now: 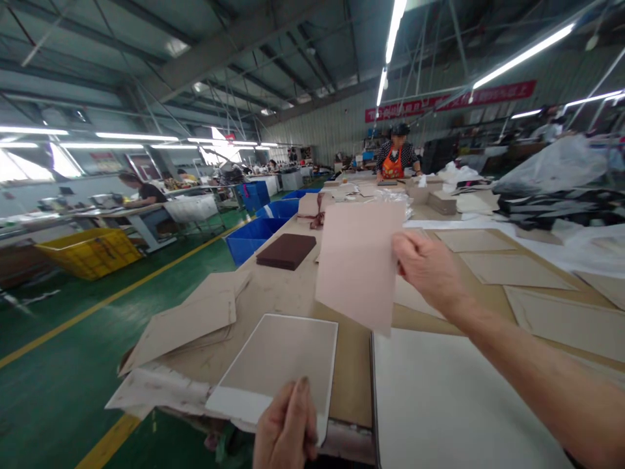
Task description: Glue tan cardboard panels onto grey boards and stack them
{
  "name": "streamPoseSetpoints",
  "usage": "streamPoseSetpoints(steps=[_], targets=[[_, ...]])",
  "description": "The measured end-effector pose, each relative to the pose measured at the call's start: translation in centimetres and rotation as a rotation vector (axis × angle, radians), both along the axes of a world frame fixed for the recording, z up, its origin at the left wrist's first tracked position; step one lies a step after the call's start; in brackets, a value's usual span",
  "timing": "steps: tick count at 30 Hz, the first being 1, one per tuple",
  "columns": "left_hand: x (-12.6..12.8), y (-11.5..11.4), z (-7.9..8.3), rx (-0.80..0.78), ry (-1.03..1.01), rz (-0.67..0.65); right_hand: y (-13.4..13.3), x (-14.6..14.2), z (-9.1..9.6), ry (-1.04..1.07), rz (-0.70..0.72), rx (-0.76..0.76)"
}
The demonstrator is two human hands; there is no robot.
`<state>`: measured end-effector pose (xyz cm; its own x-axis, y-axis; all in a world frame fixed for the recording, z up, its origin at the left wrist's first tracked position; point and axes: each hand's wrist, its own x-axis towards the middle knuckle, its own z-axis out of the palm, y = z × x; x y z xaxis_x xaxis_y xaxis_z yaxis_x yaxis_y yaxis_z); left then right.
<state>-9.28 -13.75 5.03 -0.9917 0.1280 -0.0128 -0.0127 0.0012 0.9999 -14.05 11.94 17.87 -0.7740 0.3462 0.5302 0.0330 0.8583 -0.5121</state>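
My right hand (428, 268) pinches the right edge of a pale pinkish sheet (359, 260) and holds it raised above the table. Low in the view, my left hand (288, 426) is closed, thumb against the fingers; what it grips, if anything, is hidden. Just behind and under that hand lies a grey-beige rectangular panel (288, 352) with a white border and a white strip along its near edge. Below my right forearm is a large whitish board (439, 397) with a dark left edge.
Loose beige sheets (195, 322) overlap at the table's left edge. A dark brown stack (287, 251) lies farther back, beside blue bins (256, 238). More beige panels (517, 268) are laid out at right. A person in an orange apron (393, 161) stands across the table.
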Motion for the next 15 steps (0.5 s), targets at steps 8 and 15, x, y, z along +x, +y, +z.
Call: streamPoseSetpoints(steps=[8,15], targets=[[1.0,6.1,1.2,0.206,-0.127,-0.130,2.3,13.3,-7.9,0.198,-0.034,-1.030],[0.8,7.9,1.2,0.220,-0.141,-0.093,-0.6,17.9,-9.4,0.207,-0.167,-0.935]])
